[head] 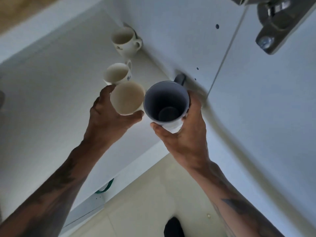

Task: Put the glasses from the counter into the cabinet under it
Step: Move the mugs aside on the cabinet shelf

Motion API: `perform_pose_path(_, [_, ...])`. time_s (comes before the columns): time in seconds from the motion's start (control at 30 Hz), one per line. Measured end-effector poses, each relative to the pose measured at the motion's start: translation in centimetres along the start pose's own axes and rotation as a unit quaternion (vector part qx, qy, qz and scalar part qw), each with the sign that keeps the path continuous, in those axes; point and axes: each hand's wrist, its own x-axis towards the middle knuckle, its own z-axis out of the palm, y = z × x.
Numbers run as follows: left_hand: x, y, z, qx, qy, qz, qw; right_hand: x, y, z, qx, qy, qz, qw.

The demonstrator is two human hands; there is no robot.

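Note:
I look down into the open cabinet. My left hand (109,115) grips a cream mug (127,98) around its side, just above the white shelf (51,93). My right hand (184,134) holds a blue-grey mug (166,102) with a dark handle, close beside the cream one. Two white mugs with blue markings stand on the shelf behind: the nearer one (118,73) almost touches the cream mug, and the far one (124,41) sits at the back corner. Both held mugs are upright with their openings toward me.
The cabinet's white side wall (188,40) with small peg holes rises on the right. A metal door hinge (275,26) sits at the top right on the open door (273,117). Pale floor tiles (145,202) lie below the shelf's front edge.

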Motion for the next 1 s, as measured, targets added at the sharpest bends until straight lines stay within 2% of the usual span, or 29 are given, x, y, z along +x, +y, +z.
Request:
perform_pose_path(0.13, [1.5,1.4,1.1,0.007,0.023,0.022,0.999,-0.1,0.1,0.0,-0.003,-0.007,-0.010,1.000])
perform_pose_path(0.33, [2.6,2.1,2.2,-0.014,-0.014,0.064,0.998,0.0,0.0,0.3,-0.020,-0.012,-0.015,1.000])
perform_pose_path(0.43, [2.8,1.4,1.8,-0.049,-0.062,0.068,0.995,0.2,0.1,0.4,-0.021,-0.016,-0.014,1.000])
perform_pose_path(0.47, [3.0,1.0,1.2,-0.066,-0.052,0.060,0.995,0.2,0.1,0.4,-0.019,-0.019,-0.012,1.000])
perform_pose_path(0.53, [4.4,0.0,-0.2,-0.087,0.062,0.059,0.992,0.2,0.3,0.4,-0.012,-0.022,-0.007,1.000])
perform_pose_path(0.6, [7.4,-0.6,-1.5,-0.103,0.155,0.014,0.982,0.1,0.5,0.4,-0.008,-0.020,-0.003,1.000])
perform_pose_path(0.63, [9.2,-0.6,-2.1,-0.127,0.150,-0.046,0.979,0.0,0.6,0.5,-0.007,-0.019,-0.002,1.000])
perform_pose_path(0.67, [10.9,-0.6,-2.5,-0.158,0.105,-0.123,0.974,-0.1,0.6,0.5,-0.008,-0.017,-0.003,1.000])
perform_pose_path(0.7, [12.4,-0.6,-2.6,-0.185,0.039,-0.189,0.964,-0.1,0.6,0.6,-0.009,-0.015,-0.004,1.000])
perform_pose_path(0.77, [13.6,-0.2,-2.3,-0.205,-0.084,-0.247,0.944,-0.2,0.6,0.8,-0.013,-0.009,-0.005,1.000])
perform_pose_path(0.8, [13.7,0.0,-2.1,-0.205,-0.110,-0.244,0.941,-0.2,0.6,0.8,-0.015,-0.009,-0.005,1.000])
perform_pose_path(0.9, [13.7,-0.3,-1.8,-0.250,-0.090,-0.200,0.943,-0.2,0.5,0.8,-0.022,-0.014,-0.002,1.000])
perform_pose_path(1.0, [13.3,-0.5,-1.8,-0.283,-0.101,-0.161,0.940,-0.2,0.4,0.7,-0.026,-0.019,0.002,0.999])
